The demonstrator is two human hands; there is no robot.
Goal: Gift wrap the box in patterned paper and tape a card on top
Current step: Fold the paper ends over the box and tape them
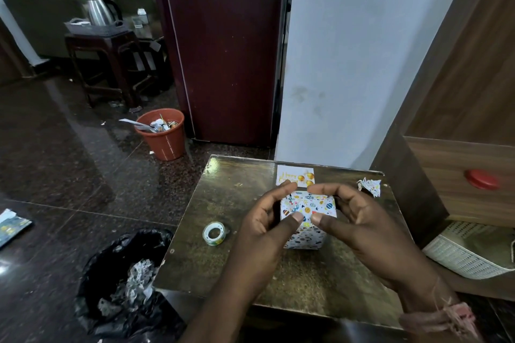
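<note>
While both of my hands close around it, the wrapped box stands upright on the small dark table, toward the far right part of the top. Patterned paper, white with coloured balloons and shapes, covers every face I can see. My left hand grasps the box from its left side: the fingers curl over the far top edge and the thumb presses on the near top edge. My right hand grasps it from the right in mirror fashion, fingers hooked over the far edge, thumb tip on the top face just beside the left thumb. Whether the thumbs are pinning a flap or a strip of tape I cannot tell.

Card: white, with gold balloons and lettering, lying flat on the table just behind the box, partly hidden by my fingertips.
Tape roll: clear, lying flat on the table to the left of the box, apart from it.
Paper scrap: crumpled patterned offcut near the table's far right corner.
Black bin bag: open on the floor at the table's near left corner, holding crumpled paper.
Orange bin: on the floor beyond the table, filled with scraps.
White basket: to the right of the table.
</note>
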